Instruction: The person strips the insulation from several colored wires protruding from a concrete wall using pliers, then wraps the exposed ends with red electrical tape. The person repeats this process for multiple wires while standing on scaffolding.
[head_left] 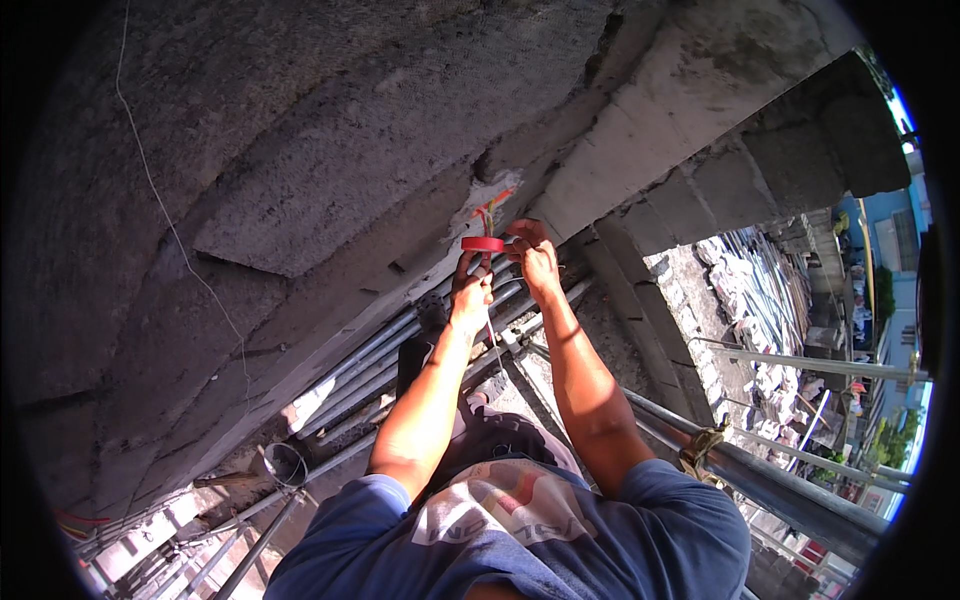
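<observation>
A roll of red tape [483, 243] sits at the fingertips of my left hand [471, 295], whose fingers are closed on it. Just right of the roll, my right hand [536, 262] is raised with its fingers bent together. What lies between those fingertips is too small to make out. Behind the tape, several thin wires [488, 219] come out of an orange conduit end [494, 202] set in a chipped, pale patch of the concrete wall. A thin pale wire or strip [492, 330] hangs down below my left hand.
Rough concrete wall [400, 140] fills the upper left, with a loose thin wire [165, 205] along it. Scaffold pipes [360, 375] run under my arms; a thick pipe [790, 500] crosses at lower right. Block wall [690, 205] stands on the right, rubble [750, 300] beyond.
</observation>
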